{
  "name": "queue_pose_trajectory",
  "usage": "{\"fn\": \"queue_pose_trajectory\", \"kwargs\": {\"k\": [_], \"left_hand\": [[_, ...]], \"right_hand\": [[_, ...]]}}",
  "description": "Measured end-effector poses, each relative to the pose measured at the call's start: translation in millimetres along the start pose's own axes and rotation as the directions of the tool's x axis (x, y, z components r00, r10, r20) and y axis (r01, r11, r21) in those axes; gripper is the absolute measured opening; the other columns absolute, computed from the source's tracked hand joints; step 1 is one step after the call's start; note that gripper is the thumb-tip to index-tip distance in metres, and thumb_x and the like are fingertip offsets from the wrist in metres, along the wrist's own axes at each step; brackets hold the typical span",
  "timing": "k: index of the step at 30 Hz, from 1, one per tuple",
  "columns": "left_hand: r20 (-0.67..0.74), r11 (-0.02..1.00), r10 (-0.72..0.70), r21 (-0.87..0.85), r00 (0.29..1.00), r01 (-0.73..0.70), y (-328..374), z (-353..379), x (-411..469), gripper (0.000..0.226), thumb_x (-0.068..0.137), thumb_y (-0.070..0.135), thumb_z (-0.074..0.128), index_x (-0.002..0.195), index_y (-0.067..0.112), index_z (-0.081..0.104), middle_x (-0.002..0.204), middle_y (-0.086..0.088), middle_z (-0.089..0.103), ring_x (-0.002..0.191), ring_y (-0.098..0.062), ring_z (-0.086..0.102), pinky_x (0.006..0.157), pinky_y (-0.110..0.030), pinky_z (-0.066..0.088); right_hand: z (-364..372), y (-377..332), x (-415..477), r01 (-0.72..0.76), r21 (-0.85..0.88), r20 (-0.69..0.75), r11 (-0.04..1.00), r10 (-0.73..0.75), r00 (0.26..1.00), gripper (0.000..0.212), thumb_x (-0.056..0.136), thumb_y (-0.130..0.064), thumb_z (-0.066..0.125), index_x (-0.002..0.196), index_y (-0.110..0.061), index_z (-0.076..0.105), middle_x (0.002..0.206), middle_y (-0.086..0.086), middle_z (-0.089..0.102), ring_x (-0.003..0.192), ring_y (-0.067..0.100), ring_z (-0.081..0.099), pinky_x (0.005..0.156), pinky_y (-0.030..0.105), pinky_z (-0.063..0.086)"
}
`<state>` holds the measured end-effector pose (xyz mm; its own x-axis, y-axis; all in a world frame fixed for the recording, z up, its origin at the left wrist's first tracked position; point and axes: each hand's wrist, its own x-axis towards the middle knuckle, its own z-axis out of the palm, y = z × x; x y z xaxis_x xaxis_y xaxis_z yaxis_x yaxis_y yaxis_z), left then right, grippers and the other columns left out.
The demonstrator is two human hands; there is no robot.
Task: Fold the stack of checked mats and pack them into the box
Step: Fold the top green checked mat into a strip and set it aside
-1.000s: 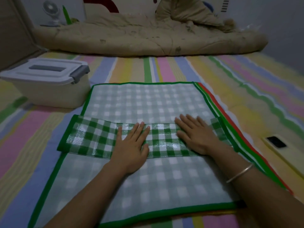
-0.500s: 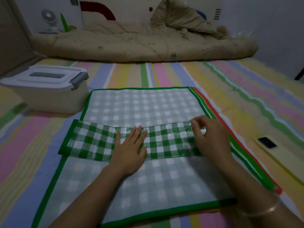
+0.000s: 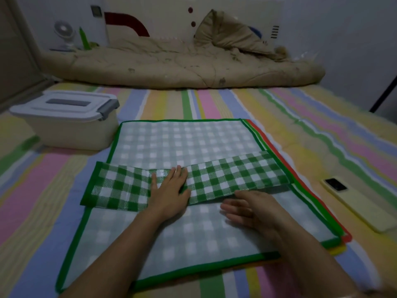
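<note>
A person kneels over a stack of checked mats point(image 3: 182, 140) spread flat on a striped bedsheet point(image 3: 300, 117). The top mat lies pale side up with a green border; along the stack's right side and near-right corner, green, red and yellow edges of the mats beneath peek out.

Across the middle of the stack lies a folded mat strip point(image 3: 225, 179), its bright green check facing up. It runs from just past the stack's left edge to its right edge. The right part of the strip sits slightly raised, with a shadow under its near edge.

The left hand point(image 3: 169, 194) lies flat on the strip near its middle, fingers straight and together, pressing down. The right hand point(image 3: 251, 209) rests on the pale mat just beside the strip's near edge, fingers straight and pointing left, gripping nothing; whether it touches the strip cannot be told.

1 cream plastic storage box point(image 3: 71, 134) stands just beside the stack's far-left corner, its white lid point(image 3: 64, 104) with grey latch on. A pale yellow phone point(image 3: 361, 203) lies camera side up to the right, apart from the stack. A beige quilt point(image 3: 182, 65) is bunched along the far end of the bed, and a small fan point(image 3: 64, 33) stands behind it on the left.
</note>
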<state>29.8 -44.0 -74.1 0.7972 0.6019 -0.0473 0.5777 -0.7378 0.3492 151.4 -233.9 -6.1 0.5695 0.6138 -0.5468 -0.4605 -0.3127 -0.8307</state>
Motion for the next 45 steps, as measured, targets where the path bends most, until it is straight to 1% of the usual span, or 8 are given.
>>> {"fn": "queue_pose_trajectory", "kwargs": {"k": [10,19,22,28,32,35,39,45], "left_hand": [[0.227,0.990,0.058,-0.141,0.972,-0.026,21,-14,-8,0.087,0.091,0.056,0.041,0.155,0.028,-0.012,0.161,0.004,-0.019,0.148,-0.012,-0.018,0.111,-0.055,-0.025],[0.268,0.994,0.107,-0.058,0.957,-0.095,48,-9,2,0.096,0.092,0.059,0.049,0.153,0.027,-0.018,0.161,0.001,-0.022,0.147,-0.016,-0.020,0.112,-0.063,-0.016],[0.207,0.993,0.103,0.038,0.973,-0.113,60,-4,3,0.096,0.088,0.065,0.049,0.154,0.030,-0.011,0.162,0.000,-0.017,0.149,-0.018,-0.013,0.113,-0.066,-0.011],[0.136,0.991,0.084,0.090,0.987,-0.097,62,-6,5,0.095,0.079,0.073,0.052,0.155,0.036,0.008,0.164,0.004,0.000,0.150,-0.016,0.001,0.115,-0.062,-0.002],[0.107,0.988,0.130,-0.098,0.986,-0.120,60,-17,-3,0.090,0.064,0.070,0.050,0.146,0.037,0.032,0.156,0.005,0.028,0.146,-0.016,0.021,0.116,-0.060,0.010],[-0.066,0.852,0.069,-0.515,0.995,-0.093,48,-31,-19,0.050,0.080,0.035,0.064,0.127,0.023,0.054,0.113,0.012,0.061,0.109,-0.009,0.059,0.090,-0.014,0.043],[-0.285,0.846,-0.326,-0.513,0.902,0.144,-11,-45,-40,0.031,0.084,0.022,0.066,0.107,0.002,0.064,0.099,-0.011,0.066,0.097,-0.028,0.064,0.071,-0.023,0.038],[-0.320,0.755,-0.441,-0.638,0.839,0.153,-70,-62,-74,0.026,0.091,-0.001,0.053,0.084,0.019,0.069,0.076,0.001,0.067,0.079,-0.019,0.066,0.068,-0.031,0.054]], "right_hand": [[7,3,25,0.087,0.280,-0.103,0.956,-0.060,0.993,0.032,0.098,0.002,0.042,0.128,-0.001,0.052,0.106,0.017,0.071,0.091,0.025,0.070,0.065,0.035,0.061],[-14,3,25,0.323,-0.065,-0.267,0.944,-0.329,0.906,0.021,0.096,-0.007,0.049,0.115,-0.008,0.057,0.109,0.010,0.068,0.095,0.021,0.068,0.073,0.038,0.059],[-9,3,15,0.384,-0.443,-0.286,0.810,-0.534,0.796,0.010,0.099,-0.012,0.046,0.099,-0.009,0.055,0.093,0.003,0.059,0.087,0.016,0.058,0.064,0.028,0.043],[14,1,7,0.557,-0.582,-0.099,0.592,-0.732,0.674,0.009,0.099,-0.011,0.044,0.098,-0.012,0.053,0.080,0.000,0.054,0.071,0.015,0.052,0.057,0.024,0.037],[43,4,12,0.682,-0.599,0.112,0.421,-0.798,0.591,0.046,0.096,-0.016,0.038,0.141,-0.016,0.044,0.133,0.004,0.057,0.117,0.016,0.055,0.093,0.030,0.047],[65,12,17,0.739,-0.598,0.260,0.311,-0.797,0.545,0.058,0.091,-0.014,0.030,0.147,-0.026,0.028,0.154,-0.008,0.026,0.142,0.009,0.028,0.117,0.023,0.023],[86,32,23,0.689,-0.679,0.352,0.252,-0.712,0.607,0.057,0.097,-0.004,0.031,0.153,-0.014,0.022,0.159,-0.002,0.017,0.147,0.014,0.016,0.120,0.021,0.007],[100,57,32,0.514,-0.858,0.418,-0.002,-0.585,0.695,0.073,0.094,0.002,0.038,0.155,-0.012,0.000,0.163,0.005,-0.004,0.150,0.018,-0.008,0.121,0.032,-0.007]]}}
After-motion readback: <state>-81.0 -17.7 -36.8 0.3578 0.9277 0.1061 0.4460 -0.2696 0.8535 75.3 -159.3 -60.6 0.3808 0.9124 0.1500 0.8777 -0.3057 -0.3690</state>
